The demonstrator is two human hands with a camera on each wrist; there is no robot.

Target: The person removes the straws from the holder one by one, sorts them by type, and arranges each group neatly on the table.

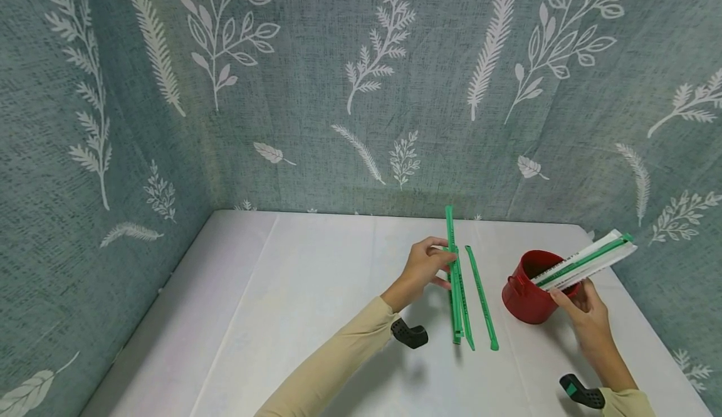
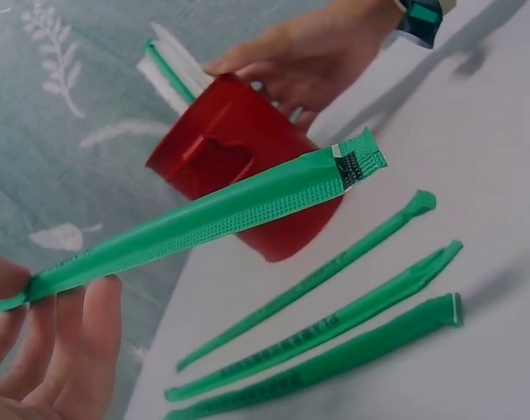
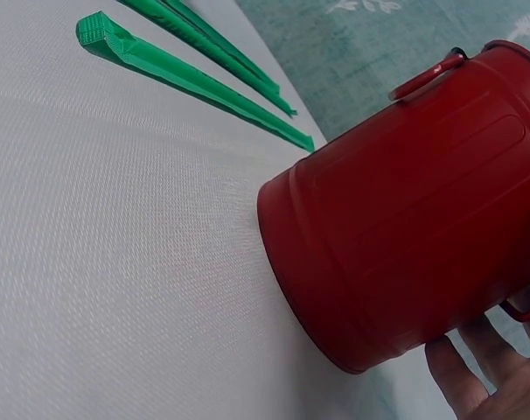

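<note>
My left hand pinches one green paper-wrapped straw between thumb and fingertips, raised over the white table. Below it, three more green wrapped straws lie side by side in the left wrist view. To their right is a small red metal bucket with handles on its sides. White and green wrapped straws lean out of it toward the right. My right hand grips the bucket's rim on its right side, thumb at the edge and fingers around the outside.
The white tabletop stretches off to the left of the straws. Grey-green fabric with white leaf prints hangs behind the table and along its sides. A dark device sits at each wrist.
</note>
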